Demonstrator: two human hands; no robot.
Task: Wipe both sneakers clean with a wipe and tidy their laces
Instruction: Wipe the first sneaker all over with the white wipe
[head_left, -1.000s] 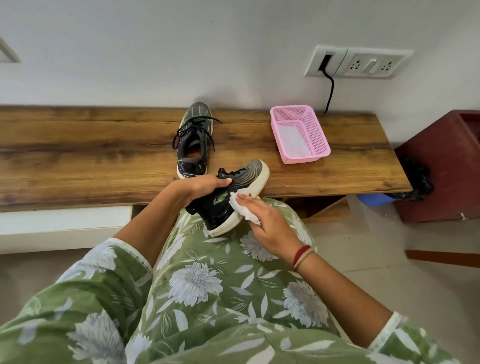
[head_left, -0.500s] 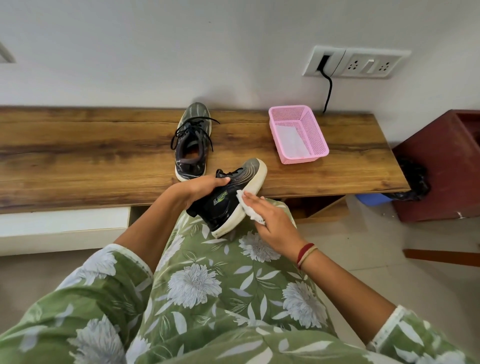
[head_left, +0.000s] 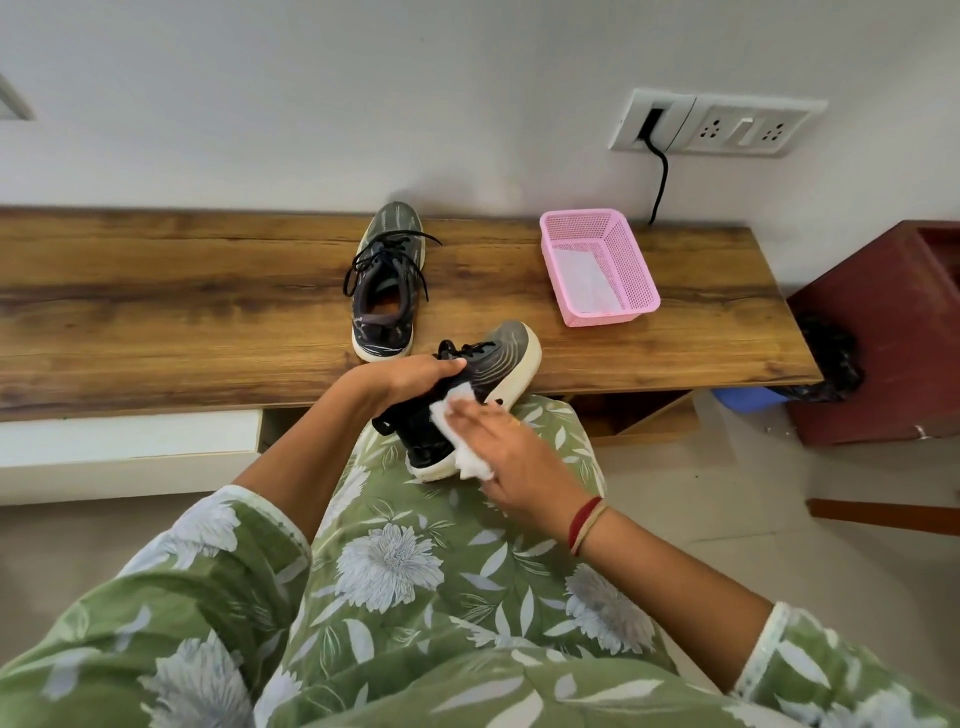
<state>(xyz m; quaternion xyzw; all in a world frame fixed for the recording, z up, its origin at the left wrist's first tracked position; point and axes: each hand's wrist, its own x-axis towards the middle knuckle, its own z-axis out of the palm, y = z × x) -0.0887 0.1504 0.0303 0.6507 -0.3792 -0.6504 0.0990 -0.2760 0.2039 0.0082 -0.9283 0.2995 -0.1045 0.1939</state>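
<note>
1. A lap in a green floral garment (head_left: 415, 571) fills the near part of the view.
2. On the right wrist sit red and tan threads (head_left: 587, 525).
3. The right hand (head_left: 511, 457) lies with fingers straight and flat on a white wipe (head_left: 470, 462). Its grip is released, pressing the wipe against the side of the held sneaker (head_left: 501, 358) near the heel.
4. This dark sneaker with its pale sole rests heel-down on the lap, tipped on its side. Its toe points up toward the table edge.
5. The left hand (head_left: 410, 376) has its grip clenched round the sneaker's upper by the black laces, with the fingers curled over the top.
6. Beyond lies the wooden table (head_left: 156, 312). The second sneaker (head_left: 387, 291) stands upright on it, toe toward the wall, with its laces loose and spilling over both sides.
7. To the right on the table, well apart from that shoe, is a pink basket (head_left: 641, 293) with a white sheet (head_left: 587, 280) inside.
8. On the wall behind is a socket panel (head_left: 727, 127) with a black cord (head_left: 661, 182) hanging down.
9. A maroon cabinet (head_left: 883, 338) stands at the far right.
</note>
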